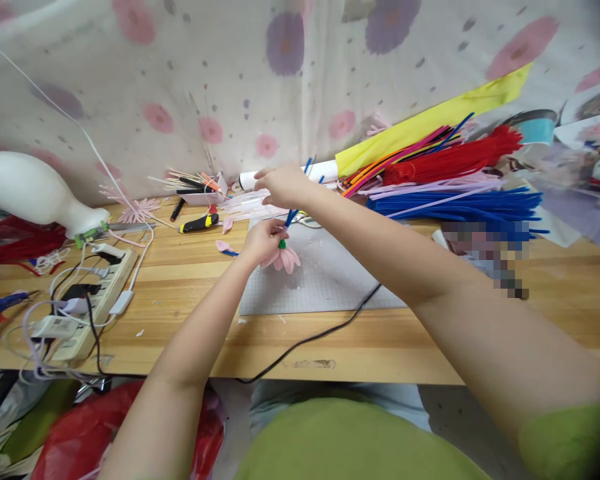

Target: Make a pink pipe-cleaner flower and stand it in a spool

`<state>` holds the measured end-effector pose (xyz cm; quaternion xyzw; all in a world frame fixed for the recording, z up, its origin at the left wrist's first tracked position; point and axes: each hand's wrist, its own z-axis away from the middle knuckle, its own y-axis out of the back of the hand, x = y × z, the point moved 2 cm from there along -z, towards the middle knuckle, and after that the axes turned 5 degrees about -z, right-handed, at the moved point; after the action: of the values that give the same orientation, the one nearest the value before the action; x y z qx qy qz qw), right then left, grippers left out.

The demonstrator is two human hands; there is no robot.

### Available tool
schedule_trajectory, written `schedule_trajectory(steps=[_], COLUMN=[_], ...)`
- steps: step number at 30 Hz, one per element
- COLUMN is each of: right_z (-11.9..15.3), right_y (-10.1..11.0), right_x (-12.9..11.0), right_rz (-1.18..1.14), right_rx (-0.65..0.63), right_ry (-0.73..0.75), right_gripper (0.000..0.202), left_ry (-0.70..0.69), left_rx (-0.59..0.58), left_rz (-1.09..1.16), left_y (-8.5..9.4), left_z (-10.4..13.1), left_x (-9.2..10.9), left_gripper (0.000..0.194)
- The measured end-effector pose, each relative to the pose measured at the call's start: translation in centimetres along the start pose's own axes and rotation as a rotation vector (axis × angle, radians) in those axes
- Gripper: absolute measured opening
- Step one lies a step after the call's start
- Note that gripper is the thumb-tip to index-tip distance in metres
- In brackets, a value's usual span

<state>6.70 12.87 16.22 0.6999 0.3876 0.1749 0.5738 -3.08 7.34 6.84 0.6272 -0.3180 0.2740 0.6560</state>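
A pink flower with a green base and blue stems hangs petals down over the grey mat. My left hand is closed round it near the green part. Above the blue stems, my right hand reaches in from the right with bent fingers; whether it grips anything is not clear. Scissors lie behind the stems, partly hidden. Left of my left hand, small pink petal pieces lie on the wood.
Blue and red pipe cleaners lie at the back right. A yellow-black cutter rests back left of the mat. A power strip and white mannequin head are at the left. A black cable crosses the front edge.
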Motion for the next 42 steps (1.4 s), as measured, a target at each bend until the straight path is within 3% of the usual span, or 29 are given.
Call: schedule_trajectory(steps=[3,5,7,10,13,16,18,21,26,29,33,37,42], right_z=[2.6,4.4,5.6,6.2,5.6,5.0,5.0,5.7,7.0,7.5,7.3,6.0,3.8], right_y=[0.5,-0.3,-2.5,-7.0,-9.9,-10.3,-9.6,-7.9,-5.0,-3.8,-2.6,-1.2,-0.6], right_x=[-0.1,0.9,2.2,3.1,2.2,1.4,1.6,2.7,3.1,2.1,0.6,-0.1,0.1], right_rz=[-0.315,-0.552,-0.802,-1.158,-1.448,-1.557,-1.462,-1.115,-0.471,-0.21,0.002,0.125,0.16], right_rx=[0.232,0.374,0.424,0.274,0.115,0.023,-0.017,0.032,0.021,0.053,0.099,0.072,0.013], right_ry=[0.106,0.018,-0.147,-0.361,-0.255,-0.139,-0.153,-0.21,-0.264,-0.235,-0.08,0.09,0.119], right_gripper=[0.025,0.026,0.022,0.019,0.038,0.035,0.029,0.027,0.022,0.021,0.025,0.027,0.024], left_ry=[0.167,0.249,0.284,0.245,0.185,0.168,0.174,0.197,0.177,0.136,0.106,0.01,-0.247], left_rx=[0.076,0.081,0.048,-0.046,-0.152,-0.196,-0.168,-0.073,0.07,0.171,0.272,0.177,0.02], left_rz=[0.364,0.523,0.651,0.793,0.857,0.859,0.834,0.749,0.591,0.303,-0.295,-0.664,-0.875], left_y=[0.9,1.8,2.5,3.1,3.3,3.7,4.2,4.5,2.8,1.9,1.5,1.2,0.6], left_z=[-0.2,-0.2,0.0,0.1,0.3,0.6,0.8,1.1,0.9,0.5,0.8,1.0,0.8], left_x=[-1.6,-2.0,-1.9,-0.9,0.4,1.1,1.1,0.4,-0.8,-0.9,0.4,2.7,4.1], left_gripper=[0.031,0.031,0.031,0.031,0.029,0.027,0.03,0.039,0.039,0.029,0.013,0.017,0.022])
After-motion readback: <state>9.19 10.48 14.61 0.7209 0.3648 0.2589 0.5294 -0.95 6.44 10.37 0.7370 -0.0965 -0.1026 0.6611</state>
